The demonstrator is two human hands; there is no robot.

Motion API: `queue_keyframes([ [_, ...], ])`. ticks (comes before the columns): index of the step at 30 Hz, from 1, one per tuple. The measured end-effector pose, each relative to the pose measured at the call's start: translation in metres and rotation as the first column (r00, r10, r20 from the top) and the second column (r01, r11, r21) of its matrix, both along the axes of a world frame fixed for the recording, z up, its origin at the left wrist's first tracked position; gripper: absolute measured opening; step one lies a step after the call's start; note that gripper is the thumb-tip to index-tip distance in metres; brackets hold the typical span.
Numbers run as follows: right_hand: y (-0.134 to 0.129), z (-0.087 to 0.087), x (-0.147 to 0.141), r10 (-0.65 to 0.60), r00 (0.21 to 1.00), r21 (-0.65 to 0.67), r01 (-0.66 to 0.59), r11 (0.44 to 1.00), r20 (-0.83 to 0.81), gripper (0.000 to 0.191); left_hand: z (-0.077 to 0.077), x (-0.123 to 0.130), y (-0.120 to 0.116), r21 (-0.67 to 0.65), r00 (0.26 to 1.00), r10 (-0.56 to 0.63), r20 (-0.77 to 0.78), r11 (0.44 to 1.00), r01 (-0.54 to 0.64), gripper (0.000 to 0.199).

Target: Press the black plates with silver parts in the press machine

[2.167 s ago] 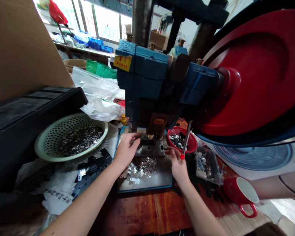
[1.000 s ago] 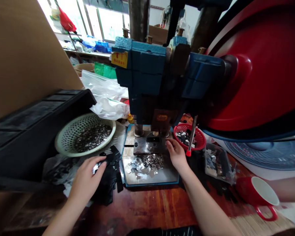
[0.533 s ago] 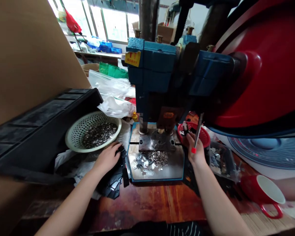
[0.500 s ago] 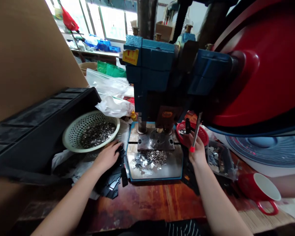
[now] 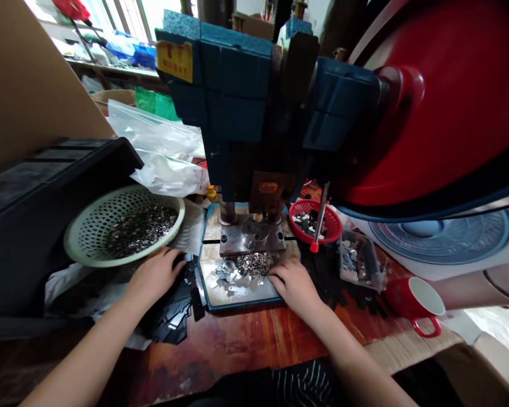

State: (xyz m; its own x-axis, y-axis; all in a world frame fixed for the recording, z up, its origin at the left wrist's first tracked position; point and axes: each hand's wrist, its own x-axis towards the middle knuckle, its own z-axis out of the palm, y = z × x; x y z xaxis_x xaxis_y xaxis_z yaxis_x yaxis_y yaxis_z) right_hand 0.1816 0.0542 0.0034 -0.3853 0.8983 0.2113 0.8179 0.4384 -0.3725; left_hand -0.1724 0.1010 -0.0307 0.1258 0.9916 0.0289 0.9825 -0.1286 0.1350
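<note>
My left hand (image 5: 158, 275) rests left of the press bed, fingers stretched over a pile of black flat pieces (image 5: 176, 316). Nothing shows in its grasp. My right hand (image 5: 297, 285) lies low over the right side of the metal press bed (image 5: 263, 293), its fingers slightly bent and apart. Its fingertips reach the edge of a heap of small shiny metal parts (image 5: 254, 264). Flat silvery pieces (image 5: 233, 278) are scattered left of that heap. Behind it sits the steel die block (image 5: 254, 237), under the blue press head (image 5: 237, 96).
A pale green basket (image 5: 85, 240) of small metal parts stands left. At right are a red basket (image 5: 333, 226), a red-tipped lever (image 5: 320, 220), a clear plastic box (image 5: 360, 263) and a red mug (image 5: 413, 297). The large red wheel (image 5: 441, 107) overhangs that side.
My right hand has moved from the red basket, where a black piece was by its fingers, down-left to the metal parts. My left hand stays by the black pieces. The camera view has shifted.
</note>
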Motion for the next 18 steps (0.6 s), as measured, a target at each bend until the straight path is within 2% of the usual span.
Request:
queue_keyframes([
  [4, 0.003, 0.006, -0.002, -0.019, 0.999, 0.012, 0.019, 1.000, 0.044, 0.013, 0.005, 0.001, -0.005, 0.001, 0.995, 0.040, 0.091, 0.999, -0.040, 0.028],
  [6, 0.012, 0.014, -0.005, -0.046, 0.998, 0.034, 0.047, 0.998, -0.034, 0.012, 0.009, 0.003, -0.008, -0.019, 0.980, 0.109, 0.166, 0.994, -0.108, 0.026],
  [8, 0.029, 0.023, -0.010, -0.073, 0.988, 0.092, 0.086, 0.992, -0.136, 0.012, 0.014, 0.010, -0.013, -0.029, 0.921, 0.216, 0.323, 0.975, -0.219, 0.029],
  [9, 0.039, 0.028, -0.013, -0.077, 0.982, 0.127, 0.100, 0.987, -0.174, 0.012, 0.018, 0.015, -0.015, -0.041, 0.852, 0.266, 0.451, 0.960, -0.279, 0.032],
  [10, 0.049, 0.031, -0.016, -0.074, 0.978, 0.160, 0.106, 0.981, -0.196, 0.012, 0.022, 0.021, -0.018, -0.073, 0.741, 0.309, 0.596, 0.940, -0.332, 0.035],
  [12, 0.067, 0.036, -0.023, -0.049, 0.980, 0.212, 0.090, 0.973, -0.190, 0.013, 0.032, 0.036, -0.024, -0.206, 0.410, 0.364, 0.836, 0.902, -0.380, 0.041],
  [13, 0.073, 0.037, -0.026, -0.028, 0.986, 0.235, 0.067, 0.970, -0.167, 0.014, 0.038, 0.044, -0.027, -0.293, 0.236, 0.391, 0.889, 0.885, -0.363, 0.043],
  [15, 0.080, 0.035, -0.030, 0.022, 0.993, 0.284, 0.011, 0.959, -0.114, 0.016, 0.051, 0.060, -0.034, -0.429, -0.028, 0.440, 0.898, 0.857, -0.287, 0.041],
  [16, 0.080, 0.033, -0.030, 0.045, 0.994, 0.310, -0.013, 0.951, -0.096, 0.018, 0.056, 0.067, -0.037, -0.476, -0.119, 0.461, 0.880, 0.845, -0.244, 0.038],
  [18, 0.079, 0.028, -0.029, 0.072, 0.993, 0.348, -0.037, 0.937, -0.089, 0.022, 0.066, 0.080, -0.043, -0.543, -0.244, 0.500, 0.831, 0.825, -0.158, 0.031],
])
